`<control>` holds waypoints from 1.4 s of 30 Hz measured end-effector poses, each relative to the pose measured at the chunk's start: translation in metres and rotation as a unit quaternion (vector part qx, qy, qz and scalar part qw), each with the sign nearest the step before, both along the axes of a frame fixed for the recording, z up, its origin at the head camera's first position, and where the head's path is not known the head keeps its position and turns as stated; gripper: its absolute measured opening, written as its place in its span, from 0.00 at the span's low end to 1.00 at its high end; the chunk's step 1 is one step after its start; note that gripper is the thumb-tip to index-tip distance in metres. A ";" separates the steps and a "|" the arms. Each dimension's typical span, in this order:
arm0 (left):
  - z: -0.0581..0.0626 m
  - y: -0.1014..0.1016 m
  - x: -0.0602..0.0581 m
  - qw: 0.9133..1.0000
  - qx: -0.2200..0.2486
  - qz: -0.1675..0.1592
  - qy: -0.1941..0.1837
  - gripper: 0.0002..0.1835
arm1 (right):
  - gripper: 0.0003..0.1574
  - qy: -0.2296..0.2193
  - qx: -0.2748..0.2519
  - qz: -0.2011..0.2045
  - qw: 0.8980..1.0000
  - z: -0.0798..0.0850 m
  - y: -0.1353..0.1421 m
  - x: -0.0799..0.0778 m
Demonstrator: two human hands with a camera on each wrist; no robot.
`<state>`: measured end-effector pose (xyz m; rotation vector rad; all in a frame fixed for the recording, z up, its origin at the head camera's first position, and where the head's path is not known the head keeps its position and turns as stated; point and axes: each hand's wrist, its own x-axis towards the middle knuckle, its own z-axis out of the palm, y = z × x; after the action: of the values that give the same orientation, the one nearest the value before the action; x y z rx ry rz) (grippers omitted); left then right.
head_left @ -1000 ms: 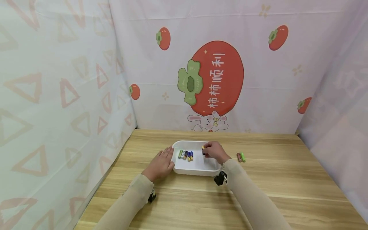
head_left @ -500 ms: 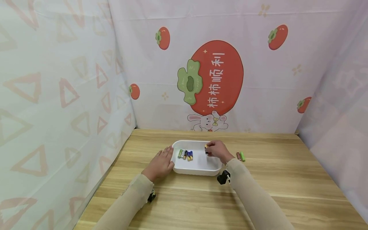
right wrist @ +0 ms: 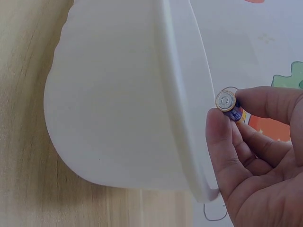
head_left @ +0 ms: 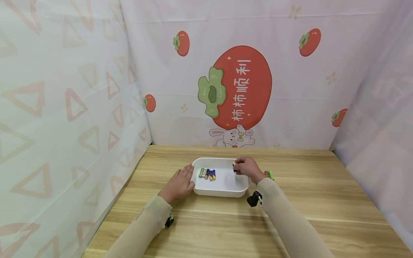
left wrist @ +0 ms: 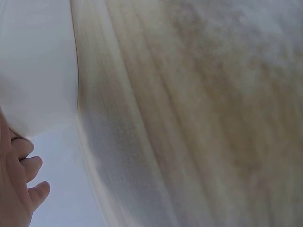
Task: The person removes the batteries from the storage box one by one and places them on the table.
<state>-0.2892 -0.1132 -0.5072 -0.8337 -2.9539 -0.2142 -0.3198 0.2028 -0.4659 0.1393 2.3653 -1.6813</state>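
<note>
Over the right side of a white plastic tray (head_left: 226, 183), my right hand (head_left: 247, 169) pinches a battery (head_left: 234, 167) between thumb and fingertips. In the right wrist view this battery (right wrist: 230, 105) is blue with a gold band, its flat metal end facing the camera. My left hand (head_left: 179, 183) lies against the tray's left side with its fingers extended along the rim. Several batteries stand in a row inside the tray at the left: a green one (head_left: 201, 172), a white one (head_left: 204, 173), a black one (head_left: 207, 174), and two blue-and-gold ones (head_left: 211, 175).
To the right of the tray, a green battery (head_left: 271, 175) and a dark red battery (head_left: 266, 174) lie on the wooden table (head_left: 213, 225), partly hidden by my right wrist. Printed cloth walls (head_left: 174, 125) enclose the table at the back and sides.
My right hand has shifted a little to the right over the tray, carrying the pinched battery. The left hand, the tray and the batteries in the row stay in place.
</note>
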 end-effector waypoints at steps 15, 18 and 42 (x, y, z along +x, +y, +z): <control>0.000 0.000 0.001 1.000 -0.013 0.015 -0.011 0.34 | 0.19 0.004 0.008 -0.010 1.000 0.002 0.017 -0.001; -0.001 -0.001 0.000 1.000 -0.013 0.016 -0.014 0.34 | 0.19 0.007 0.005 -0.006 1.000 0.003 0.022 0.001; -0.004 0.001 -0.002 1.000 -0.013 0.017 -0.004 0.34 | 0.20 0.016 -0.010 -0.012 1.000 -0.002 0.054 0.000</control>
<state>-0.2912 -0.1120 -0.5115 -0.7872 -2.9821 -0.1772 -0.3194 0.2566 -0.4684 0.1381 2.3774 -1.7312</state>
